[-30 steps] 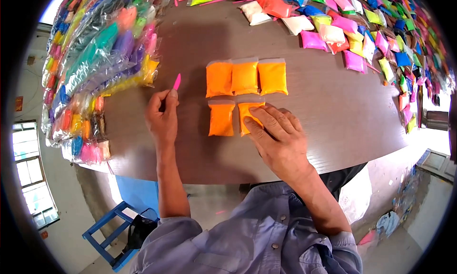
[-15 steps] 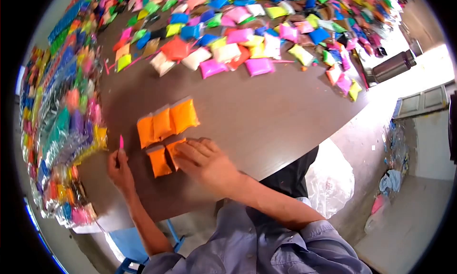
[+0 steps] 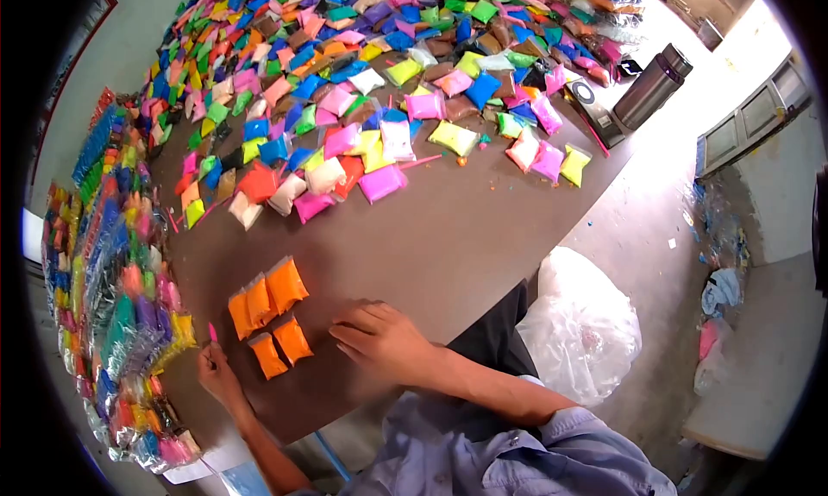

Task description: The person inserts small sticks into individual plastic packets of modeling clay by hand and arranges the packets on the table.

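Several orange packets (image 3: pixel 286 286) lie on the brown table in two rows, three in the far row and two in the near row. To their left, my left hand (image 3: pixel 216 372) pinches a small pink stick (image 3: pixel 213 333), its tip pointing up. My right hand (image 3: pixel 379 339) hovers just right of the near-row orange packet (image 3: pixel 292 340), apart from it. Its fingers are bent and somewhat blurred, and nothing shows in them.
A large spread of coloured packets (image 3: pixel 382 183) covers the far part of the table (image 3: pixel 414 246). Bundled packets in clear bags (image 3: pixel 121 323) line the left edge. A metal flask (image 3: pixel 653 87) stands at the right corner. A white plastic bag (image 3: pixel 583 328) sits on the floor.
The view has swung right and up. My right hand has let go of the near-row orange packet and moved off to its right. My left hand still holds the pink stick.
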Demonstrator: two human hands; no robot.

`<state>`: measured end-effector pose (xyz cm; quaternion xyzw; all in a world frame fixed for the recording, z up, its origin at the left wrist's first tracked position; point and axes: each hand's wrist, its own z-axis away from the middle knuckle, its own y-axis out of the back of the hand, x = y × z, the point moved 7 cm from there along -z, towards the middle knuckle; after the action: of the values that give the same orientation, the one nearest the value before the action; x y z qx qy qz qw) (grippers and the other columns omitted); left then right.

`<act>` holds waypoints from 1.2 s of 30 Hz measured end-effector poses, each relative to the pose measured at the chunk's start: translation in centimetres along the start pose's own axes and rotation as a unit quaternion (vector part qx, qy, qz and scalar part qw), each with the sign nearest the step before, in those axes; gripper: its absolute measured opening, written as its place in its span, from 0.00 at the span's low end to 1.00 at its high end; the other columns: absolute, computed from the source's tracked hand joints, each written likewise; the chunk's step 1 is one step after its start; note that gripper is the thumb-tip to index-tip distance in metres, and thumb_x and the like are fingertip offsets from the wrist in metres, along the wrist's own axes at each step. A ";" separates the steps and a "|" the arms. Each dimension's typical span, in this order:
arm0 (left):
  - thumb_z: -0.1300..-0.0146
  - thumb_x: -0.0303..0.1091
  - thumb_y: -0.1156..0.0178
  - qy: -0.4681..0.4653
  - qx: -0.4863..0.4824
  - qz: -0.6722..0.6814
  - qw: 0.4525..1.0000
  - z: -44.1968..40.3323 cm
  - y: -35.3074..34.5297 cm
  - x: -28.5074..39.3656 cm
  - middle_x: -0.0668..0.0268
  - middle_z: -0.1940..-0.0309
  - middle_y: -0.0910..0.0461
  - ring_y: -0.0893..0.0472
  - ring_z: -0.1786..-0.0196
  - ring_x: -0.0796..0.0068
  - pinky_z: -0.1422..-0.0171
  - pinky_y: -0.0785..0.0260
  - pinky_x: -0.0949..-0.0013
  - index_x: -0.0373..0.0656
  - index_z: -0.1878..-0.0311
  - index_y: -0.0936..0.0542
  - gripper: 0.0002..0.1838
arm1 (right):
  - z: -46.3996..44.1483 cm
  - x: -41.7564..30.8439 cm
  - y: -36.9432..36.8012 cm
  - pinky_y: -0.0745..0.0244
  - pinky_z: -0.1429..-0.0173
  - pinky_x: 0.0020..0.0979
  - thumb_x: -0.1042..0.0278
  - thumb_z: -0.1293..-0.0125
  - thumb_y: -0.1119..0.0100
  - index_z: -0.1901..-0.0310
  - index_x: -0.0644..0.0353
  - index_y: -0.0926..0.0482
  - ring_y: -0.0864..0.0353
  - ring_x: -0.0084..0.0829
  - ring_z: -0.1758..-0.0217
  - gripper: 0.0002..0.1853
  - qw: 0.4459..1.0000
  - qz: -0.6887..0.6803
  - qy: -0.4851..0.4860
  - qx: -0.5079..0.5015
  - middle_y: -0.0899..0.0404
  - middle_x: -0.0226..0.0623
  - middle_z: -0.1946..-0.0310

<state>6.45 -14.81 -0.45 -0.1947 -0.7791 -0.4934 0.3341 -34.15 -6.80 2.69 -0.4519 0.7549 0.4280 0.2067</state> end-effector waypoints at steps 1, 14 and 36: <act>0.18 0.36 0.37 0.003 0.009 0.001 1.000 0.3 -0.1 0.5 0.75 0.72 0.28 0.30 0.66 0.83 0.60 0.36 0.73 0.35 0.59 0.18 0.14 | 0.0 0.1 0.3 0.20 0.38 0.44 0.70 0.34 0.28 0.49 0.60 0.14 0.15 0.43 0.43 0.13 1.000 -0.002 0.006 0.003 0.16 0.38 0.47; 0.18 0.38 0.36 -0.023 0.042 -0.013 0.999 0.2 -0.3 0.1 0.74 0.71 0.31 0.34 0.66 0.81 0.60 0.37 0.70 0.36 0.62 0.22 0.16 | -1.0 2.9 2.3 0.15 0.45 0.42 0.72 0.32 0.29 0.49 0.59 0.13 0.13 0.45 0.49 0.11 0.994 -0.088 -0.059 -0.021 0.14 0.38 0.52; 0.17 0.37 0.37 -0.058 0.055 -0.035 0.996 0.0 -0.1 -1.9 0.76 0.70 0.29 0.34 0.65 0.84 0.61 0.38 0.73 0.35 0.60 0.21 0.15 | -10.6 30.1 36.6 0.17 0.42 0.46 0.41 0.38 0.31 0.50 0.55 0.07 0.09 0.48 0.48 0.26 0.775 0.374 -0.504 0.070 0.08 0.48 0.53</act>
<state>7.70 -14.83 -1.88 -0.1774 -0.8295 -0.4488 0.2812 -80.06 -22.63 4.30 0.1619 0.6798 0.5845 0.4123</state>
